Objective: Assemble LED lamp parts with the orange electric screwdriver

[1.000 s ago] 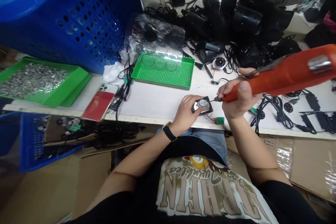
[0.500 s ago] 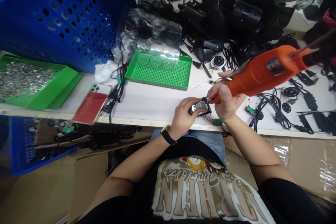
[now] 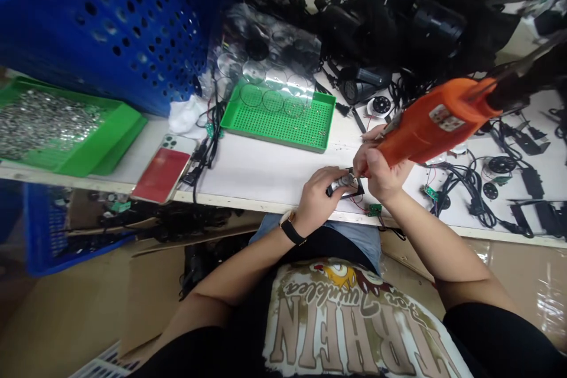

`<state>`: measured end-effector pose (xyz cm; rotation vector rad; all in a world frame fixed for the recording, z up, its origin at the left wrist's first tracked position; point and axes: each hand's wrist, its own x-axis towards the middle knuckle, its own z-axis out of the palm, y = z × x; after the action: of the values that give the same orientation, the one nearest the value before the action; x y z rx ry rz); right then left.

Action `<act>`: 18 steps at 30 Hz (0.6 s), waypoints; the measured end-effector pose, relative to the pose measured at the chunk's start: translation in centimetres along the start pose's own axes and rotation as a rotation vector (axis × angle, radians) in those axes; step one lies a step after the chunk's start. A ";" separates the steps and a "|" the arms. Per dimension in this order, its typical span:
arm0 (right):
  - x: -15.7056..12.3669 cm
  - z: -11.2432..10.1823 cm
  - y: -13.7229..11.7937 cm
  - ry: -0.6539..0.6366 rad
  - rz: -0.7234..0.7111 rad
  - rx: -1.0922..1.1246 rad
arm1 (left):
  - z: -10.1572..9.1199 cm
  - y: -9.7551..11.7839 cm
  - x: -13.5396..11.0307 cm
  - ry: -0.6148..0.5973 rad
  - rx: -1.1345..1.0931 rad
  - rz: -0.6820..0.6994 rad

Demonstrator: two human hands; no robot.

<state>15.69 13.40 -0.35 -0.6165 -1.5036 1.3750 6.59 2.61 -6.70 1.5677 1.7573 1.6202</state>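
The left fingers (image 3: 319, 194) curl closed around a round metal-and-black component (image 3: 343, 183), held just above the worktop (image 3: 266, 174) near its front edge. The right hand (image 3: 383, 174), wrapped around an orange electric screwdriver (image 3: 436, 121), has drawn closer, its tip hidden by the fingers.

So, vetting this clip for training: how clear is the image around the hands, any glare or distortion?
Head view: the left hand and right hand look fairly sharp, the orange electric screwdriver looms oversized near the lens, the clear plastic sheet shows glare, and the wide lens bows the blue perforated crate.
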 end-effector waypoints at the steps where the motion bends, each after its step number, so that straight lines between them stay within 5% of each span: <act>1: 0.1 -0.1 -0.3 0.012 -0.027 0.041 | 0.0 0.0 0.0 0.002 0.001 0.001; 8: 0.7 -0.8 -1.8 0.334 -0.163 0.081 | -0.1 0.4 0.2 -0.067 0.058 -0.017; 18: 0.4 -0.3 0.0 0.219 -0.128 0.122 | -0.4 1.8 0.3 -0.156 0.401 0.023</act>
<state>15.83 13.88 -0.27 -0.5649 -1.2536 1.2478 7.11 2.23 -4.95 1.8312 2.0734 1.1626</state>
